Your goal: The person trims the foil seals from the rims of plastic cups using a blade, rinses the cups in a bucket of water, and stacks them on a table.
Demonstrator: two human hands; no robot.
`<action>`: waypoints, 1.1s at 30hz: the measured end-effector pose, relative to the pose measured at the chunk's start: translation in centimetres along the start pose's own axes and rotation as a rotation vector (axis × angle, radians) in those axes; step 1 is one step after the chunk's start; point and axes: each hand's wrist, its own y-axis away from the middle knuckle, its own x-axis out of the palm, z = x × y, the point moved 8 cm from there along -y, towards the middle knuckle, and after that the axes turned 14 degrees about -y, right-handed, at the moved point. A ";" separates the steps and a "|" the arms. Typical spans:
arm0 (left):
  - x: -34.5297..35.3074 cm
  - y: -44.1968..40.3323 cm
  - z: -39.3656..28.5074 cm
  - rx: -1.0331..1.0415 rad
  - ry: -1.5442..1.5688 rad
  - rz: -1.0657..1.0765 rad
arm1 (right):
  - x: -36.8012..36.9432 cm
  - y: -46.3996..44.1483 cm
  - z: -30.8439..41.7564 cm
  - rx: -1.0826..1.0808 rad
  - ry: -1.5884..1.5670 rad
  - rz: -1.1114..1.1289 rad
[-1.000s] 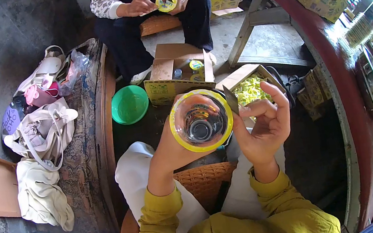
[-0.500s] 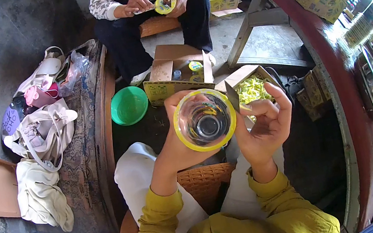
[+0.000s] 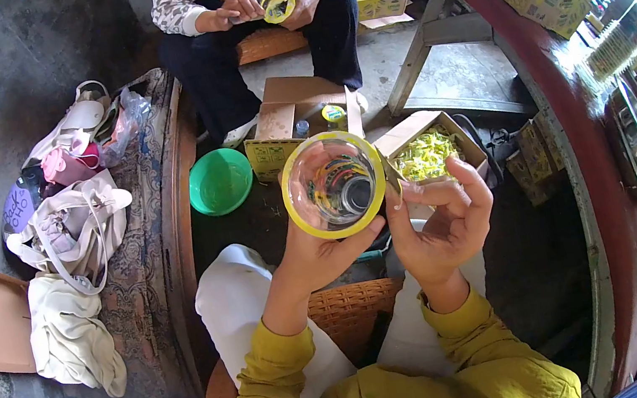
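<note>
My left hand [image 3: 307, 256] is wrapped around a clear plastic cup [image 3: 305, 193] with a yellow rim, its open mouth facing me. Printed colours show through the cup wall. Thumb and fingers of my right hand [image 3: 444, 224] pinch a small knife [image 3: 392, 179] at the right side of that rim; most of its handle is hidden by the fingers. The blade appears to touch the rim. Just behind the right hand sits a carton of yellow-green trimmings [image 3: 426, 156].
Opposite me a seated person's hands [image 3: 302, 7] hold another yellow-rimmed cup [image 3: 279, 6]. Between us stand an open cardboard box [image 3: 273, 156] with cups and a green basin [image 3: 203, 194]. Bags [image 3: 83, 215] lie on a bench at left; a wooden frame [image 3: 423, 65] rises at right.
The cup has shifted slightly left and up and is turned a little in my left hand. The knife has moved left with it, staying at the rim.
</note>
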 end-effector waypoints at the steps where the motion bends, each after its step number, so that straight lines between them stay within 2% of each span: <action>1: 0.0 0.0 0.2 -0.018 -0.008 0.000 | 0.0 0.0 0.1 -0.010 0.022 0.013; 9: -0.2 0.3 0.6 -0.055 -0.107 0.039 | 0.0 0.0 0.4 -0.022 0.029 -0.007; 14: 0.5 0.1 0.4 -0.065 -0.155 0.150 | -0.4 -0.4 0.2 -0.034 0.080 -0.002; 17: 0.8 0.1 -0.1 -0.043 -0.150 0.170 | -0.9 -0.8 -0.9 0.101 -0.112 -0.019; 28: 0.8 0.3 -0.4 -0.089 -0.094 0.266 | -0.9 -0.8 -1.3 0.134 -0.152 0.011; 31: 0.5 0.1 -1.2 -0.007 -0.103 0.279 | -0.6 -0.9 -1.1 0.143 -0.168 0.032; 33: 0.3 0.2 -1.2 -0.033 -0.087 0.175 | -0.5 -1.0 -1.0 0.131 -0.152 0.039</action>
